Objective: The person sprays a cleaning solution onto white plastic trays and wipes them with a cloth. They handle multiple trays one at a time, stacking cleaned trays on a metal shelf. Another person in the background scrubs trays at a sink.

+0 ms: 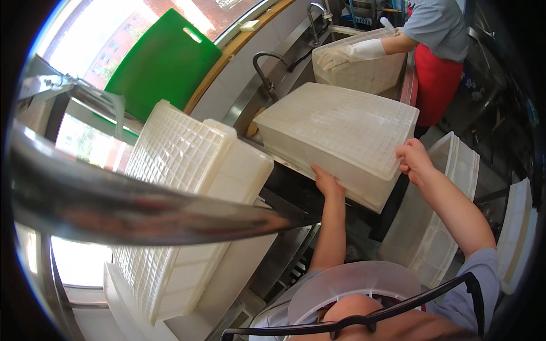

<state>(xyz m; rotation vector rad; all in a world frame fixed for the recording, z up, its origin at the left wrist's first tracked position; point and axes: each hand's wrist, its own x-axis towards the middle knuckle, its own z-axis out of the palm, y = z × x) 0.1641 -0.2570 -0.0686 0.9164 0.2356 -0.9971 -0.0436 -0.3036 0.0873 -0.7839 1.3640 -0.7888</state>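
A large translucent white plastic bin [337, 123] rests bottom-up across the front of the steel sink, its ribbed base facing me. My left hand [329, 182] holds its near long side low down, with the fingertips partly hidden. At the right-hand end, my right hand [413, 161] is curled against the edge of the base near the corner. Beyond it, a second plastic bin [362, 64] stands tilted in the sink, held by a co-worker's gloved hand [337, 57].
Stacked bins with gridded bases [183, 149] stand at left. A blurred metal pipe [162, 204] crosses before them. A green cutting board [166, 64] leans at the window. Gooseneck faucets [264, 70] line the sink's back. Another bin [452, 204] stands below my right arm. A co-worker in a red apron [437, 85] stands far right.
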